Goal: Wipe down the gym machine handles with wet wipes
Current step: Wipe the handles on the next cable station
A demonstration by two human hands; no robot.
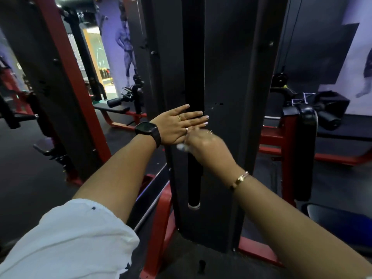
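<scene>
Head view: one black upright handle (193, 67) at the machine's centre. Your left hand (177, 125), fingers straight and released, lies flat across the handle, with a watch (148, 130) on its wrist. Your right hand (205, 146), blurred, is just below the left hand and against the handle, fingers curled on a white wet wipe (181, 147). A bracelet (239, 180) is on its wrist.

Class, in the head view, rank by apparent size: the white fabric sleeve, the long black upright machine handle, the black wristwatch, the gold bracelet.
1. White fabric sleeve, though nearness to the camera enlarges it.
2. Long black upright machine handle.
3. Black wristwatch.
4. Thin gold bracelet.
</scene>
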